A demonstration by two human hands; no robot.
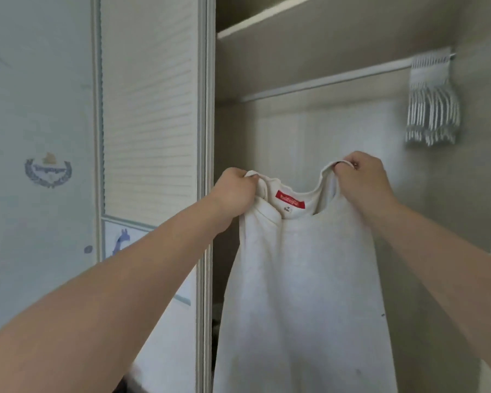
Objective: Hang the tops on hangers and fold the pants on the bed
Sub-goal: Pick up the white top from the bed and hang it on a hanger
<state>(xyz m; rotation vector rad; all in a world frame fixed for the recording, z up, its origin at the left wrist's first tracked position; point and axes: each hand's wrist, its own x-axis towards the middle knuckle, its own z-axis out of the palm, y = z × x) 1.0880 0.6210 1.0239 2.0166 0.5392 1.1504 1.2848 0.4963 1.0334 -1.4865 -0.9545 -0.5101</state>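
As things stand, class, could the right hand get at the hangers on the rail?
Probably, once freed: nothing blocks the way to the hangers, but the right hand grips the white top.

A white top with a red neck label is seen. White hangers are shown on a pale rail. The slatted door is white; the wallpaper is pale blue, printed with grey-blue emblems.

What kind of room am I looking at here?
Likely a bedroom, at an open wardrobe: a clothes rail with bunched hangers, a shelf above, a louvred door beside it.
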